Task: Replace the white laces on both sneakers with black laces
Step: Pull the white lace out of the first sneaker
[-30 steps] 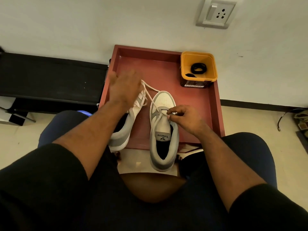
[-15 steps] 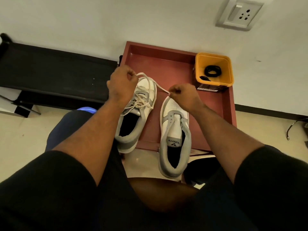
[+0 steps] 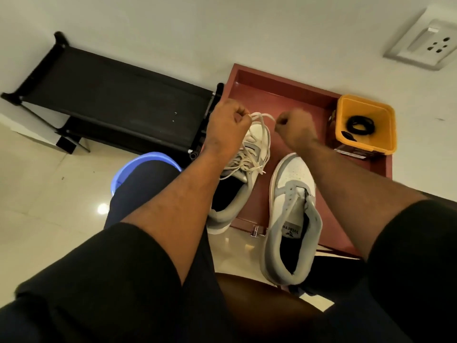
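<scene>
The white lace (image 3: 259, 116) runs taut between my two hands, above the toe of the left sneaker (image 3: 243, 174). My left hand (image 3: 228, 126) is curled into a fist pinching one end of it, and my right hand (image 3: 294, 128) is curled too, pinching the other end just beside the left hand. The left sneaker still carries a loose tangle of white lace across its eyelets, with ends trailing over its tongue. The right sneaker (image 3: 290, 219) lies beside it, apart from it, its eyelets bare and its tongue pulled up, heel hanging over the near edge of the red tray (image 3: 277, 95). Both shoes point away from me on that tray. In the tray's far right corner stands a yellow tub (image 3: 366, 107) with coiled black laces (image 3: 359, 125) inside. To the left of the tray is a black rack (image 3: 111, 102) against the wall, and a blue bucket (image 3: 146, 160) shows behind my left knee. A wall socket (image 3: 425, 49) sits up at the right.
</scene>
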Available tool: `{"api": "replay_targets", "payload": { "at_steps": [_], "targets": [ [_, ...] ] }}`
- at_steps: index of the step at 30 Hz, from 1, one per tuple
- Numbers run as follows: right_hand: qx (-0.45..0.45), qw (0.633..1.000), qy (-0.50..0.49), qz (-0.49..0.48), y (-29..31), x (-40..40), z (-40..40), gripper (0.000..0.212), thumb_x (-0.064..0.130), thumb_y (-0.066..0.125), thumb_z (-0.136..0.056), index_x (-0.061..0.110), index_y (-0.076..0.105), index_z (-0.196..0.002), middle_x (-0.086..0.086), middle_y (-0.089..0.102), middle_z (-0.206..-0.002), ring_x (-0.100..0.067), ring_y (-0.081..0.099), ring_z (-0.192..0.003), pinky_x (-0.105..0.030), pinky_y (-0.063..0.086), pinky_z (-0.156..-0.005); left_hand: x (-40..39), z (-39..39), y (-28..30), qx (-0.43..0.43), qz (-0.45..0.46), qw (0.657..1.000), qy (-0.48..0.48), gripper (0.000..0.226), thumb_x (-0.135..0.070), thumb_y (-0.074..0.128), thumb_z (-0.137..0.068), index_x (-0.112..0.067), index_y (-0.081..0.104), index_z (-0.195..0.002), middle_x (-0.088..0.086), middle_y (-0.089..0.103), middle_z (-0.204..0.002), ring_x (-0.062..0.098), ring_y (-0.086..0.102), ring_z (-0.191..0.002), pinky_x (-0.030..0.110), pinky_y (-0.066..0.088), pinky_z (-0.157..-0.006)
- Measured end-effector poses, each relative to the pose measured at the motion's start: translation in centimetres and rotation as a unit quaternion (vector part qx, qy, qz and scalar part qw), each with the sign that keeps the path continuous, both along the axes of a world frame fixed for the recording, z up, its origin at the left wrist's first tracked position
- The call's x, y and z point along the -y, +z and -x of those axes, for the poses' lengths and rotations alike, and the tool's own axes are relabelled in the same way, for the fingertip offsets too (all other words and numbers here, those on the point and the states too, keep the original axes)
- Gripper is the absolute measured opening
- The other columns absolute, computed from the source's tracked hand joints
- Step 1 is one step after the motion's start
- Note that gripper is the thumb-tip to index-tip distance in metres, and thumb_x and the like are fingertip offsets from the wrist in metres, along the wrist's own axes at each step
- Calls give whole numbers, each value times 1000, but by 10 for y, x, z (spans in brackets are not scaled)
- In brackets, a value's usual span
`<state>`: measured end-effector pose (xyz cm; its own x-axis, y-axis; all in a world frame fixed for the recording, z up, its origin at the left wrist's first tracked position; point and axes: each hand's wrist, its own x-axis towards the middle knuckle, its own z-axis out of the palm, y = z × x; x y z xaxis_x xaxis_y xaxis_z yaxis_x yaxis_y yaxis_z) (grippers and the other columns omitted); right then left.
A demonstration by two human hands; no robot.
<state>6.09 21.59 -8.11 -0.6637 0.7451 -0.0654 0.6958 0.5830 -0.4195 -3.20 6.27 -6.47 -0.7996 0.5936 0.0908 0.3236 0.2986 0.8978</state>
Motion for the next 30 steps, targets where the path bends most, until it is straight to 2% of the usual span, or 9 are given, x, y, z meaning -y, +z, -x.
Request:
{"api": "replay_targets", "payload": {
  "at_steps": [2,5,8,11,14,20,22,25,30],
  "targets": [
    [-76,997,10,24,25,4,4,13,16,67,-84,10,76,-92,-8,73,-87,-20,67,-79,-38,55,-79,-1,2,14,0,-8,1000,4,6,-11,68,-82,-12,63,-79,-6,55,-91,3,52,-74,14,46,-70],
    [-178,975,71,107,77,28,14,12,15,73,-82,9,77,-92,-3,69,-76,-11,62,-64,-37,56,-75,4,10,45,-31,-36,999,6,10,-13,70,-81,-16,61,-76,-3,57,-95,6,54,-77,17,47,-71],
    [-220,959,130,120,124,60,27,12,16,72,-81,13,77,-91,-6,72,-76,-21,69,-69,-41,59,-74,24,23,84,-63,-63,996,3,7,-15,70,-83,-9,66,-80,1,64,-93,3,57,-77,18,48,-69],
    [-264,941,169,129,161,90,46,10,14,71,-81,12,78,-88,-5,73,-75,-19,71,-70,-35,59,-70,60,45,125,-96,-80,992,-13,8,-18,69,-85,-10,71,-85,-7,68,-85,-7,56,-62,11,43,-61],
    [-288,925,206,140,187,128,71,12,12,70,-80,10,77,-90,-5,72,-76,-19,71,-70,-33,60,-72,108,71,157,-147,-52,988,-16,12,-22,69,-85,-11,74,-88,-9,69,-82,-10,56,-63,8,42,-62],
    [-252,924,258,128,184,195,128,8,10,70,-76,8,77,-81,-4,70,-68,-22,70,-67,-45,60,-72,189,112,162,-178,16,984,8,13,-24,68,-86,-15,77,-91,-18,65,-78,-6,61,-68,9,46,-65],
    [-220,927,275,124,170,213,145,10,10,69,-74,8,77,-81,-7,71,-69,-23,71,-68,-47,59,-72,210,122,147,-168,35,985,22,12,-23,68,-86,-15,77,-90,-16,67,-79,3,65,-75,21,54,-73],
    [-182,928,296,134,140,233,165,11,11,69,-73,8,77,-80,-11,72,-69,-26,71,-69,-51,58,-72,234,135,113,-143,60,987,41,11,-23,69,-83,-15,76,-87,-6,71,-80,9,66,-76,35,56,-78],
    [-95,929,329,141,80,257,190,7,10,70,-79,11,77,-81,-2,71,-68,-14,70,-67,-40,60,-73,263,147,48,-91,92,991,44,10,-16,69,-85,-12,76,-90,-7,68,-81,7,64,-75,34,56,-79]
  ]
}}
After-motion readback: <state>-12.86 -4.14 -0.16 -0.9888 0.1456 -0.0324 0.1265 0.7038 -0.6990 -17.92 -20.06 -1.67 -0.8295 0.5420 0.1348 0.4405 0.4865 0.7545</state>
